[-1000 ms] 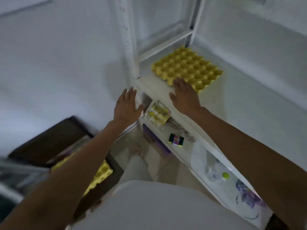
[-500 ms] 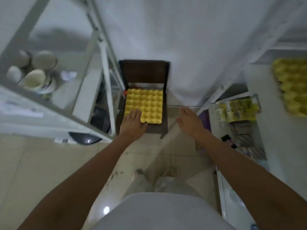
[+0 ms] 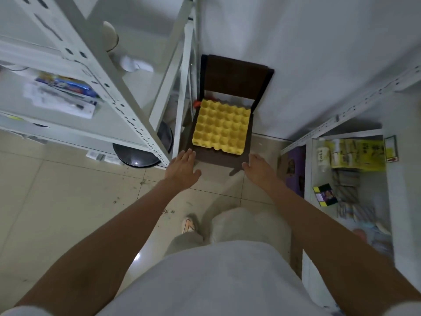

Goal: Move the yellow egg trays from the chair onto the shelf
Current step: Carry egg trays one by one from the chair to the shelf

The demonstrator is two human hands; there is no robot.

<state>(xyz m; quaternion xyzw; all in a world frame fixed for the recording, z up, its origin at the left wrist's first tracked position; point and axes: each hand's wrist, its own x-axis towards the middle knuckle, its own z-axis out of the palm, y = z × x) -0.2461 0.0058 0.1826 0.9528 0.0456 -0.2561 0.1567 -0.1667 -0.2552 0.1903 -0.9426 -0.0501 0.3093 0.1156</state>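
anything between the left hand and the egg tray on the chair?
Head view: only a bare strip of the dark chair seat separates the left hand from the yellow egg tray. Nothing else lies there; the hand is open, not touching the tray.

Beige tiled floor (image 3: pixel 68 201) (speckled with dirt) meets a plain white wall (image 3: pixel 319 53) between white metal racks (image 3: pixel 109 87).
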